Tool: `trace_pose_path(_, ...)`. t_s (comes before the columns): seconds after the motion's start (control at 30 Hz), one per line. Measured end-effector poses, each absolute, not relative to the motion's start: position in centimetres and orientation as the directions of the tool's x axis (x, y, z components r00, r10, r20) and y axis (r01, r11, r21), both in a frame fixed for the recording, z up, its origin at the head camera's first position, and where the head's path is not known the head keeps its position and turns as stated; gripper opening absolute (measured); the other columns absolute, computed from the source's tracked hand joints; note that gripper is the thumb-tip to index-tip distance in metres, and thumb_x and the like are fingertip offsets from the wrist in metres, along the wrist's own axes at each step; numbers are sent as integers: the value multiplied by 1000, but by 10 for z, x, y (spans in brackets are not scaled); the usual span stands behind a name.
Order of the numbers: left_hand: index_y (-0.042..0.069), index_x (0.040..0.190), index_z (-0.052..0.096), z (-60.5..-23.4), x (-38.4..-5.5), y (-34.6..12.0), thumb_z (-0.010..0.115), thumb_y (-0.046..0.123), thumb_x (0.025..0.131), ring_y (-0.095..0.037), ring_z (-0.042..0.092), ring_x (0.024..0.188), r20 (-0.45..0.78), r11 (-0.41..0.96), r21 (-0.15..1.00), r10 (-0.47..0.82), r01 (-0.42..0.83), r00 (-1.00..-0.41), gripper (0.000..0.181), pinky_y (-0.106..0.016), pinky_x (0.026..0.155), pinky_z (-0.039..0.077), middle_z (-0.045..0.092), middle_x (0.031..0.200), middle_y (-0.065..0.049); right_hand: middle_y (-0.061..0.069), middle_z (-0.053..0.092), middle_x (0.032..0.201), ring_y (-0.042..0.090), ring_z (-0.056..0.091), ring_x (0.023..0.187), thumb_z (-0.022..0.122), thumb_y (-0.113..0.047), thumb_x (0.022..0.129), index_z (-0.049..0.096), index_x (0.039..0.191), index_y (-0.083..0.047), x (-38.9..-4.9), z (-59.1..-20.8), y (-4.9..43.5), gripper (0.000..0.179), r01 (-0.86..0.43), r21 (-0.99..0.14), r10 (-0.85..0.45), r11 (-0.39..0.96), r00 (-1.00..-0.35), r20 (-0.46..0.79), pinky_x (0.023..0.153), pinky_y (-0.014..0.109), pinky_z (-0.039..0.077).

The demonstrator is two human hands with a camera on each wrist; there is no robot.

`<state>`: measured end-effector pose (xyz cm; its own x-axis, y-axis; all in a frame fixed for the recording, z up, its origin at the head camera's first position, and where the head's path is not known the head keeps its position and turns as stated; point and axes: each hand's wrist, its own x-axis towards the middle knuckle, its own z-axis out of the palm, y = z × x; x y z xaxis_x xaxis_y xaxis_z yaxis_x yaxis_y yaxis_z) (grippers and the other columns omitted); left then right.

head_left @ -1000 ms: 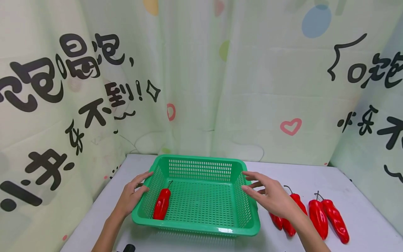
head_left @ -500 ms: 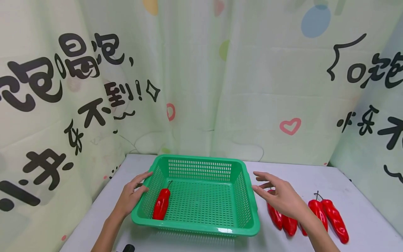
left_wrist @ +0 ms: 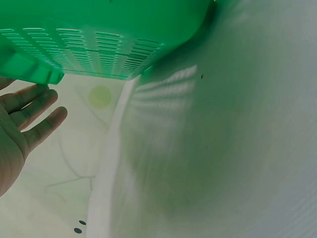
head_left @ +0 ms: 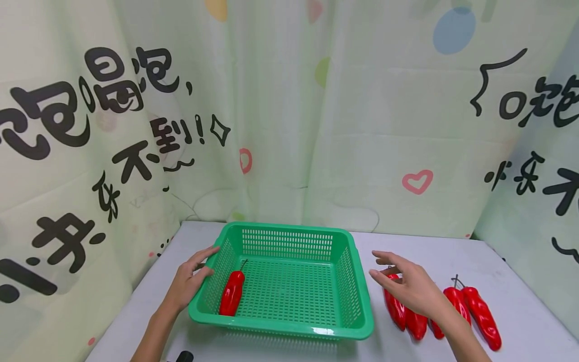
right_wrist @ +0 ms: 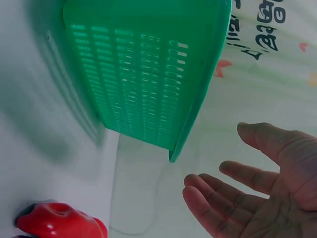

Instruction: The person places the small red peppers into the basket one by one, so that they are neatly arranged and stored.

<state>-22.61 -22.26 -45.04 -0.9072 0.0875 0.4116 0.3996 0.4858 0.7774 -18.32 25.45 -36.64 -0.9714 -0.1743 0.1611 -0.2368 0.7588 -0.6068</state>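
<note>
Basket (head_left: 271, 328): green slotted plastic, central on white table (head_left: 511, 286); presumably placed there for reach by both hands;
Inside pepper (head_left: 232, 293): single red chili, lying along left side; stem pointing away from the person;
Left hand (head_left: 186, 282): fingers extended, tips at basket's left rim, not curled round it; probably steadying;
Right hand (head_left: 413, 287): fingers parted, holding nothing; beside basket, over some loose peppers;
Loose peppers (head_left: 483, 314): red, right of basket; partly hidden, count uncertain

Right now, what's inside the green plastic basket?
A red chili pepper lies at left, hiding the floor beneath; the near rim of the green basket hides that wall's inner face.
</note>
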Motion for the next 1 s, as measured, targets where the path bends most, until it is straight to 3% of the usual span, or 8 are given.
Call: trace_pose_path(1.0,0,140,60,-443,-222,-220,51,1,95,-39,62,116,392,451,806,80,384,-916,46,-30,78,55,51,149,-25,29,61,130,41,67,104,84,-31,83,52,143,4,-189,-391,276,77,-141,-524,-104,840,-990,100,71,42,61)
